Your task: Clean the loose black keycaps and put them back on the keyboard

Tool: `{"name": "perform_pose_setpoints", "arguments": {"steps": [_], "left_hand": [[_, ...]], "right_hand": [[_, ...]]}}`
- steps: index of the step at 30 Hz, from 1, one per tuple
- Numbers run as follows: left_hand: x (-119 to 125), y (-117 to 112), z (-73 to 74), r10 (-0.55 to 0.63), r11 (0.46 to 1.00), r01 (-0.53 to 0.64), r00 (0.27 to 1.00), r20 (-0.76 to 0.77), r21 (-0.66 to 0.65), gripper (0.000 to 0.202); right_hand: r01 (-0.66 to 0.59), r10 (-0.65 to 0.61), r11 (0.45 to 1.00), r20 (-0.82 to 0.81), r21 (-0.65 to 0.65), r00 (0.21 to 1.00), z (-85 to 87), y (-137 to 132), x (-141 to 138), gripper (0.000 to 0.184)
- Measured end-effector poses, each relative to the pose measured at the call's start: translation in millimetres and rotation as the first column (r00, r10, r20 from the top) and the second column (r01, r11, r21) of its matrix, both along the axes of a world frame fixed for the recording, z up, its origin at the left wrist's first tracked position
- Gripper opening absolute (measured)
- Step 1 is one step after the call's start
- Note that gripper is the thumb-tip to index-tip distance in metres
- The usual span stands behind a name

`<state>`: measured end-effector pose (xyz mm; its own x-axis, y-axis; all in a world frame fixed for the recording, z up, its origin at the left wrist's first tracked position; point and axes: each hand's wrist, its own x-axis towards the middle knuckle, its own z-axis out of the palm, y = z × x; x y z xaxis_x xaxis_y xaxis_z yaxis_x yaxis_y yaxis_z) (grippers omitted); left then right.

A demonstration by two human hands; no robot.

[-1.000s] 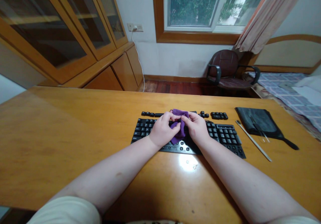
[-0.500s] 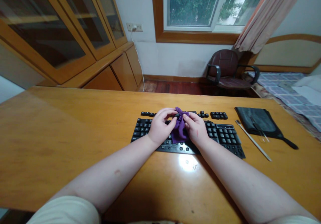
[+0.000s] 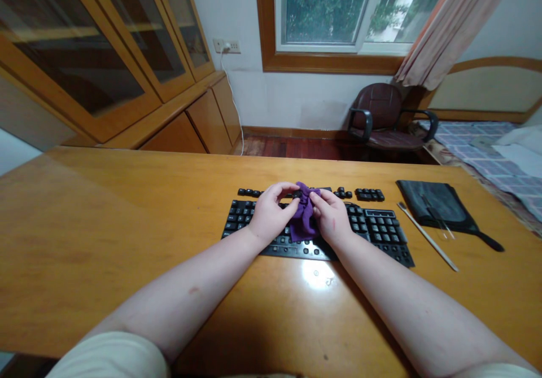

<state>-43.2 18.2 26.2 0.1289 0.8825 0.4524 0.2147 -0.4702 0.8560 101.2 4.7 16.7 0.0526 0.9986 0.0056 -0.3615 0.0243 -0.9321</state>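
My left hand (image 3: 274, 213) pinches a small black keycap (image 3: 297, 195) between thumb and fingers, against a purple cloth (image 3: 303, 223). The cloth is bunched in my right hand (image 3: 331, 213), whose thumb and fingers are closed on it beside the keycap. Both hands are held over the middle of a black keyboard (image 3: 383, 231) lying on the desk. Along its lower rows, several key positions show bare, without caps. Part of the keyboard is hidden by my hands and the cloth.
Loose keycaps (image 3: 370, 194) stand in a row behind the keyboard, with more keycaps (image 3: 249, 192) at the left. To the right lie a long white-handled brush (image 3: 428, 237), a black pouch (image 3: 440, 203) and a thin wire tool (image 3: 442, 224) on the wooden desk (image 3: 127, 225).
My fingers have shifted slightly on the keycap and the purple cloth. Everything else on the desk stays in place.
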Motion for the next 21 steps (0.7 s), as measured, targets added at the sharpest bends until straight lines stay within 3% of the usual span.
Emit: {"name": "perform_pose_setpoints", "arguments": {"steps": [2, 5, 8, 10, 13, 18, 21], "left_hand": [[-6.8, 2.9, 11.9, -0.012, 1.0, 0.013, 0.996, -0.092, 0.004, 0.02], [-23.5, 4.4, 45.5, -0.02, 0.997, 0.046, 0.933, -0.359, 0.064, 0.018], [-41.2, -2.3, 80.3, -0.167, 0.954, 0.294, 0.686, -0.709, 0.06, 0.019], [-50.2, -10.9, 91.5, -0.171, 0.95, 0.311, 0.56, -0.811, 0.014, 0.019], [-58.9, -25.4, 82.5, -0.201, 0.949, 0.313, 0.523, -0.828, -0.033, 0.021], [-69.5, -42.5, 32.2, -0.173, 0.967, 0.254, 0.605, -0.777, -0.017, 0.018], [-73.7, -46.3, 10.4, -0.185, 0.965, 0.26, 0.643, -0.743, -0.016, 0.017]], "right_hand": [[0.016, -0.016, 1.0, -0.035, -0.008, 0.999, 0.7, 0.4, -0.4, 0.023], [0.041, -0.042, 0.999, -0.067, -0.017, 0.997, 1.8, 0.6, -0.7, 0.021], [0.062, -0.063, 0.998, -0.059, -0.014, 0.996, 2.6, 0.5, -0.7, 0.021], [0.067, -0.067, 0.998, -0.041, -0.013, 0.997, 2.2, 0.6, -0.6, 0.022], [0.064, -0.064, 0.998, -0.027, -0.004, 0.998, 0.1, 1.4, -0.6, 0.023], [0.053, -0.052, 0.999, -0.035, 0.011, 0.998, -0.7, 1.7, -1.3, 0.024], [0.047, -0.047, 0.999, -0.034, -0.001, 0.998, 2.6, 0.6, -2.0, 0.023]]}}
